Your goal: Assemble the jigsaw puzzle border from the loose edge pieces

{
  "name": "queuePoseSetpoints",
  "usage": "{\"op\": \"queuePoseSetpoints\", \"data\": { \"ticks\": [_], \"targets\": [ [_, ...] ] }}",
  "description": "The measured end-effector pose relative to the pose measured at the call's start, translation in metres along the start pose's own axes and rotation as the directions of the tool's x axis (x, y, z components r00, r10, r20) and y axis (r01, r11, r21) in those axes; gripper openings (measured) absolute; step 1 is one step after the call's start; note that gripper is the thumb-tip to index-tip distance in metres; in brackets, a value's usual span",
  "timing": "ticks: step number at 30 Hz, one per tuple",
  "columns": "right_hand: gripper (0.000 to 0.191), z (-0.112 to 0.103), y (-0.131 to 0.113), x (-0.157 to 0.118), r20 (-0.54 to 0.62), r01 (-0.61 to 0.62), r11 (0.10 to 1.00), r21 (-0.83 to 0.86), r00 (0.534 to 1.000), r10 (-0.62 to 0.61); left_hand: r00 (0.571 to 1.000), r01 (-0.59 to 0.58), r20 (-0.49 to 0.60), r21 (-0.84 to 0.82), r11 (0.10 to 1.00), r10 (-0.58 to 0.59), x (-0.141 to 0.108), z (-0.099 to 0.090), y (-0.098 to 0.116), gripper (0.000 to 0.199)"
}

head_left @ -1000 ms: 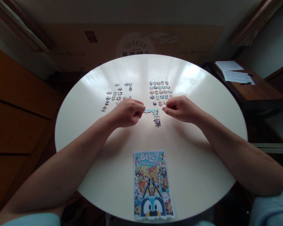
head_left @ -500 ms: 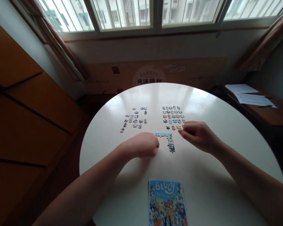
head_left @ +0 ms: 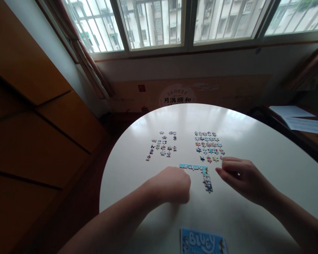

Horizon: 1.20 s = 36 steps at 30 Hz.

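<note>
My left hand (head_left: 175,185) is curled closed over the table, knuckles up. Its fingertips are turned under, so anything in them is hidden. Just beyond it lies a joined L-shaped strip of jigsaw puzzle (head_left: 205,170), with a light blue top edge and a darker right side. To the right of the strip, my right hand (head_left: 245,178) has its fingers loosely bent and the thumb apart from the index finger, with nothing visible between them. Its index fingertip is beside the loose puzzle pieces (head_left: 208,144), set out in rows. More loose pieces (head_left: 163,147) are scattered at the left.
The round white table (head_left: 137,158) carries all the pieces. At its near side lies a blue Bluey picture sheet (head_left: 202,241), cut off by the view. Papers (head_left: 304,123) rest on a brown surface at right. An orange-brown cabinet (head_left: 23,148) stands at left, windows behind.
My view has shifted, so everything sits lower and further right. My left hand has drawn back slightly, uncovering the strip's left end. My right hand has eased slightly towards me.
</note>
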State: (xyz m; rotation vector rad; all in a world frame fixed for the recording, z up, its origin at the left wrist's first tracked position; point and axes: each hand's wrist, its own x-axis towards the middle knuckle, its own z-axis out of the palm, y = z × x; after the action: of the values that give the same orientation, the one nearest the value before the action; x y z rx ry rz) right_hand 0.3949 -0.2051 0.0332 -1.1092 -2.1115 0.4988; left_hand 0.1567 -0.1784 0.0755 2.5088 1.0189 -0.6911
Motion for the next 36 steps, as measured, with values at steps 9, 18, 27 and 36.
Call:
{"op": "queuePoseSetpoints", "data": {
  "ticks": [9,18,27,36],
  "targets": [
    [0.044,0.006,0.005,-0.001,-0.001,-0.038,0.999,0.005,0.999,0.038,0.996,-0.086,-0.038,-0.126,0.988,0.082,0.002,-0.006,-0.012,0.020],
    [0.043,0.008,0.003,-0.002,0.020,-0.024,0.999,0.021,1.000,0.024,0.970,-0.152,-0.222,-0.212,0.965,0.104,0.006,-0.009,-0.026,0.018],
    [0.043,0.009,0.004,-0.004,0.019,-0.032,0.999,0.027,0.999,0.031,0.362,0.143,-0.709,-0.599,0.788,-0.605,-0.005,-0.009,-0.118,0.023],
    [0.042,0.009,0.006,-0.006,0.042,-0.057,0.997,0.050,0.998,0.055,0.224,0.257,-0.634,-0.694,0.672,-0.740,0.000,0.002,-0.149,0.024]
  ]
}}
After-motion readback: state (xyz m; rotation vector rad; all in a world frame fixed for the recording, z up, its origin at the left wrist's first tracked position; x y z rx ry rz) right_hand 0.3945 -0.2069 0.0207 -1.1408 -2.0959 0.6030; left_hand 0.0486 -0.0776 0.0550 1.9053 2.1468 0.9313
